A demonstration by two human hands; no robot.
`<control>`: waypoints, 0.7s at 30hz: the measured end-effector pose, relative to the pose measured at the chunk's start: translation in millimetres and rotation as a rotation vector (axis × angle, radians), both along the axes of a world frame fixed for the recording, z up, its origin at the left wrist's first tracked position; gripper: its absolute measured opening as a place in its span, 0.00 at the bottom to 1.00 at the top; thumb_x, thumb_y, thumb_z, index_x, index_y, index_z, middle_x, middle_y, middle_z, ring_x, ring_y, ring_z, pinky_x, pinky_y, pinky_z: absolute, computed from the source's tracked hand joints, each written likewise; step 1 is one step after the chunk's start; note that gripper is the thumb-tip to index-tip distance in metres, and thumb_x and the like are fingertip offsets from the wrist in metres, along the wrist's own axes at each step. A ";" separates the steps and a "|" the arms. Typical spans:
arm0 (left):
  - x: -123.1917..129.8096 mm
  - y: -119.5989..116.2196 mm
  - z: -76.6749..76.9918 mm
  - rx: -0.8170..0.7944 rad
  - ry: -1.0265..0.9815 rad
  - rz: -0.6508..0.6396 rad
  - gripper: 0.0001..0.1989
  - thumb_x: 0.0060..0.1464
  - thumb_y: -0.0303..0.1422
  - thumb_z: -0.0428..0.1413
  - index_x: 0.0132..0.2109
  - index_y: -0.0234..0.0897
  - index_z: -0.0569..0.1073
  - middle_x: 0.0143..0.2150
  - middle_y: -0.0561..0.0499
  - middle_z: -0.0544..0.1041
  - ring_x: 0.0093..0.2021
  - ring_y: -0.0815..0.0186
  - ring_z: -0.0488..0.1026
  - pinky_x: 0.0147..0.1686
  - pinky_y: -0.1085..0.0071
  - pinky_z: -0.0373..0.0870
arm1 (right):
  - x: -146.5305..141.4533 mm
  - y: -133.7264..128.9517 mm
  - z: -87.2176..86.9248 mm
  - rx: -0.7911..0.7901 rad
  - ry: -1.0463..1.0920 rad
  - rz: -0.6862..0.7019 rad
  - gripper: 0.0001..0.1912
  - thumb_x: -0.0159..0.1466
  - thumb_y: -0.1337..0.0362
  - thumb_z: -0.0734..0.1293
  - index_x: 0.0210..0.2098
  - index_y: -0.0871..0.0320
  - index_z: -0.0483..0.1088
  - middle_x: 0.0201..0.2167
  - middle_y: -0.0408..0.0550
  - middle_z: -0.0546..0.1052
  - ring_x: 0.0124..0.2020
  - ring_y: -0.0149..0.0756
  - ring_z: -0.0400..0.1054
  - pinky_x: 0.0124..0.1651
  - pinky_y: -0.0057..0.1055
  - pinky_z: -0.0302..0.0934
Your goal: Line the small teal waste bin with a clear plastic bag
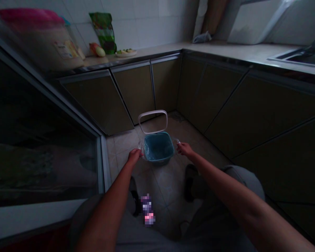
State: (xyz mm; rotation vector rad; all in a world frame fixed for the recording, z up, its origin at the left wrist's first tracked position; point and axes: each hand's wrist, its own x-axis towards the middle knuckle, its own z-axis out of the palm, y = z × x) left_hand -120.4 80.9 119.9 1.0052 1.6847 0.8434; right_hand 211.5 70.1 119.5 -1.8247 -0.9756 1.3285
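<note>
A teal bin stands on the tiled floor between my feet. Its pale rim ring is tipped up at the far side. Clear thin plastic, which looks like a bin bag, lies around the bin's mouth and sticks out at both sides. At the bin's left, my left hand is closed on the plastic. On the other side my right hand pinches the plastic's right edge, a little apart from the bin wall. How far the bag reaches into the bin is hard to see in the dim light.
Low cabinets enclose the corner behind and to the right. A glass door stands close on the left. Near my left shoe lies a blurred-out pinkish object. The counter holds a pink-lidded container, a green bag and a plate.
</note>
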 end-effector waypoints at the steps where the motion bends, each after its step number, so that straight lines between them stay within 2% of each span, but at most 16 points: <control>1: 1.8 -0.7 7.2 0.025 0.001 -0.005 0.13 0.46 0.44 0.57 0.32 0.39 0.72 0.27 0.49 0.78 0.30 0.63 0.75 0.28 0.71 0.64 | -0.4 -2.4 5.7 0.009 -0.002 0.005 0.15 0.70 0.58 0.66 0.29 0.59 0.70 0.25 0.45 0.76 0.20 0.28 0.66 0.21 0.24 0.55; 6: 12.3 -1.8 50.9 0.187 -0.021 -0.051 0.15 0.47 0.46 0.59 0.32 0.39 0.71 0.28 0.51 0.77 0.31 0.65 0.74 0.33 0.71 0.67 | 4.0 -5.2 38.4 0.098 -0.027 0.038 0.18 0.67 0.53 0.69 0.26 0.59 0.70 0.24 0.48 0.76 0.22 0.31 0.66 0.23 0.25 0.55; 9: 14.7 -4.6 80.8 0.365 -0.010 -0.089 0.16 0.49 0.47 0.59 0.32 0.38 0.72 0.31 0.50 0.78 0.36 0.63 0.75 0.39 0.70 0.69 | 15.3 -0.6 65.1 0.207 -0.086 0.053 0.19 0.65 0.51 0.68 0.26 0.59 0.70 0.23 0.48 0.74 0.24 0.32 0.66 0.25 0.26 0.56; 11: 12.7 -8.0 102.0 0.482 -0.003 -0.073 0.16 0.49 0.47 0.59 0.33 0.38 0.74 0.34 0.50 0.79 0.41 0.61 0.75 0.43 0.69 0.69 | 25.9 3.2 87.0 0.281 -0.166 0.063 0.19 0.65 0.51 0.67 0.26 0.59 0.72 0.22 0.46 0.72 0.24 0.32 0.64 0.26 0.27 0.55; 14: 4.9 -16.6 136.1 0.571 -0.067 -0.035 0.16 0.49 0.46 0.61 0.37 0.38 0.75 0.39 0.49 0.80 0.46 0.59 0.76 0.49 0.67 0.70 | 41.8 5.6 124.9 0.409 -0.292 0.101 0.20 0.64 0.49 0.66 0.29 0.59 0.77 0.20 0.44 0.68 0.23 0.32 0.60 0.26 0.28 0.51; 17: -5.6 -31.1 171.7 0.634 -0.142 -0.059 0.13 0.52 0.44 0.61 0.36 0.38 0.75 0.37 0.49 0.80 0.46 0.59 0.76 0.53 0.64 0.70 | 52.6 0.5 162.9 0.509 -0.314 0.150 0.24 0.64 0.44 0.65 0.34 0.60 0.80 0.19 0.43 0.67 0.23 0.31 0.58 0.26 0.28 0.50; 21: -16.6 -59.4 213.1 0.679 -0.110 -0.111 0.11 0.54 0.43 0.60 0.35 0.39 0.74 0.34 0.50 0.79 0.44 0.60 0.77 0.53 0.62 0.71 | 58.9 -18.0 201.6 0.555 -0.269 0.225 0.27 0.62 0.40 0.66 0.34 0.60 0.81 0.23 0.47 0.73 0.25 0.32 0.61 0.28 0.29 0.54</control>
